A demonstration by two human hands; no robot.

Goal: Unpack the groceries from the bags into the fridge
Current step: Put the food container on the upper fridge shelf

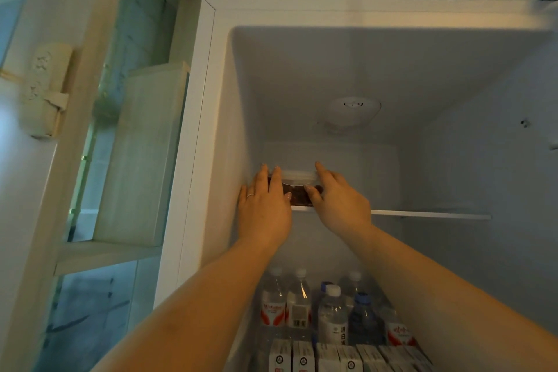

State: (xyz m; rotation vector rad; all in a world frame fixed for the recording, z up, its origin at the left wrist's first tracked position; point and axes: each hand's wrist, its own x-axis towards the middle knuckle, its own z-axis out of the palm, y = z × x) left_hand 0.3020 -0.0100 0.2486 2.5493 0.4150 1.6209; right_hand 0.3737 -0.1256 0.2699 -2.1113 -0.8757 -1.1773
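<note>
Left hand (264, 205) and right hand (339, 196) both grasp a clear lidded container (297, 183) on the fridge's top shelf (428, 214), far left

Smooth white plastic lines the fridge (302, 75), matt and softly shaded, with a glossier painted frame round the opening. The shelf (428, 214) looks like clear glass with a white plastic front edge. Between the hands sits a clear plastic container (297, 184), glossy, its lid translucent and its contents dark. Below, the water bottles (330, 311) are thin clear plastic, shiny, with printed film labels and ridged caps. The cartons (302, 356) in front are matt white card. Left, the cabinet (142, 154) shows pale wood grain, satin-finished, beside frosted-looking glass panes
</note>
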